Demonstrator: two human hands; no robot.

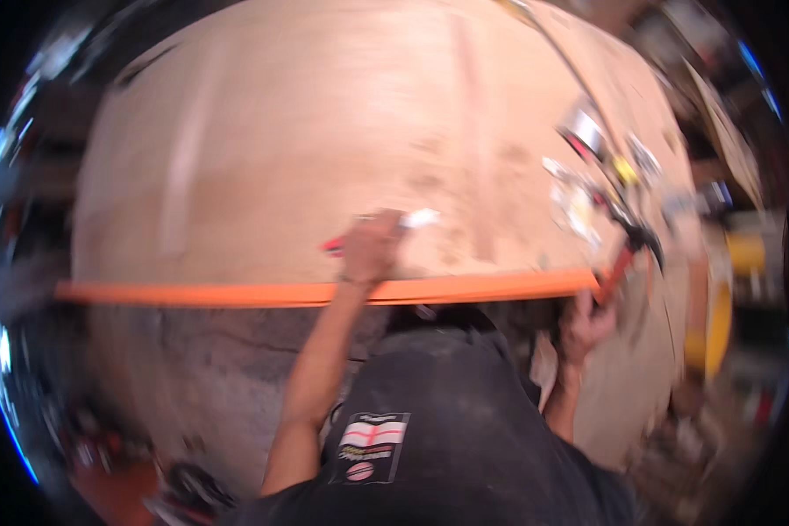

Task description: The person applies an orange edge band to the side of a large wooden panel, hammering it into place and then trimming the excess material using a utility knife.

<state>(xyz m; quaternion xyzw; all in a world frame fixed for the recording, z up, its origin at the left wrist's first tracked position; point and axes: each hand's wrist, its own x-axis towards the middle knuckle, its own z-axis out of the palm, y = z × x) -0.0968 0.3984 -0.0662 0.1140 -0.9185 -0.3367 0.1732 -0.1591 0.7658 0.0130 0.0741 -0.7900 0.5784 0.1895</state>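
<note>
A broad wooden panel lies before me, with an orange strip along its near edge. Over that edge my left hand is closed around a small object; a red end sticks out on one side and a whitish end on the other. Blur hides its kind. At the right end of the strip, my right hand grips the red handle of a claw hammer. The hammer's dark head points away from me, over the panel's right part.
A silvery can and a small yellow item lie on the panel's right side, with crumpled pale scraps nearby. A long thin dark strip or cord runs across the far right. Yellow objects stand beyond the right edge.
</note>
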